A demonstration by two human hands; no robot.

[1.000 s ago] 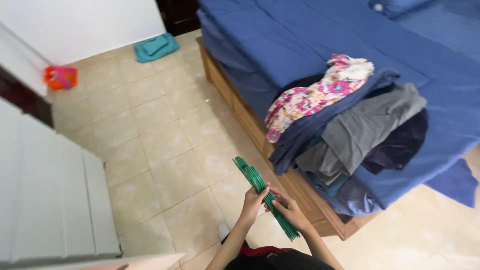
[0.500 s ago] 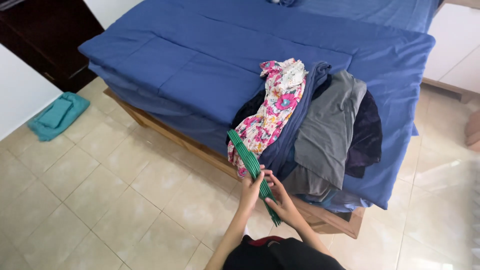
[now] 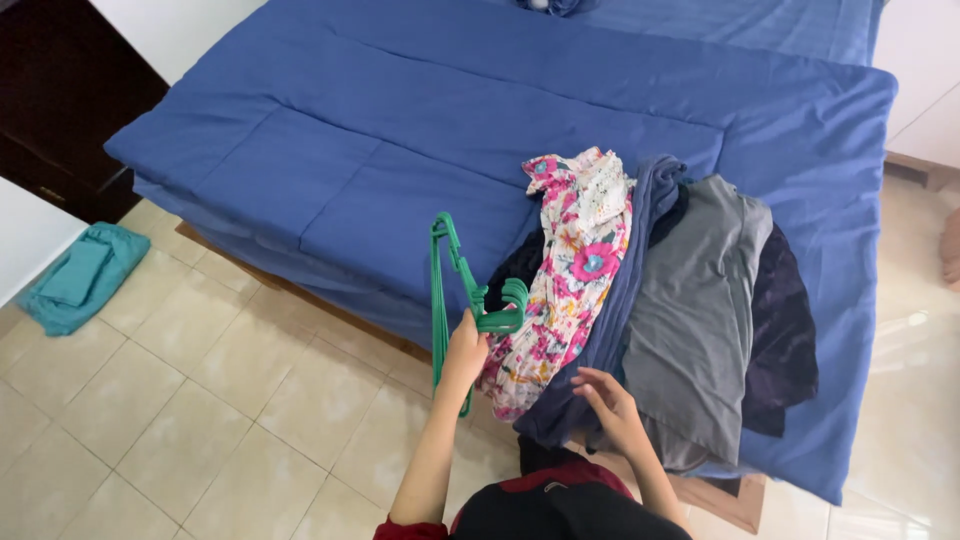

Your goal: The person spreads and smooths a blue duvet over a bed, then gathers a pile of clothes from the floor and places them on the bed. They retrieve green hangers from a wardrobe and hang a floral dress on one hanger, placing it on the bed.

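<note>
Green plastic hangers [image 3: 447, 290]: a bunch of several, thin-framed, stacked flat against one another so they read as nearly one edge-on outline. Hooks curl together at the right, just above the fingers. Long axis runs close to vertical in the head view, shoulder bars going from above the fingers down past them to below the wrist; hooks point right, toward the clothes.

Left hand [image 3: 466, 352]: fingers wrapped and pressed together around the necks of the hangers, just under the hooks. Bunch held in the air over the bed edge.

Right hand [image 3: 606, 409]: fingers loosely spread, holding nothing, tips touching or just over the dark blue garment [image 3: 640, 270] at the near end of the pile; contact cannot be told for sure.

Just right of the left fingers: floral garment [image 3: 575, 270], then the dark blue one, then a grey garment [image 3: 695, 310], all lying on the blue bed [image 3: 400, 130]. Well left of the fingers, on the tiled floor [image 3: 160, 420], a teal cloth [image 3: 80, 275].
</note>
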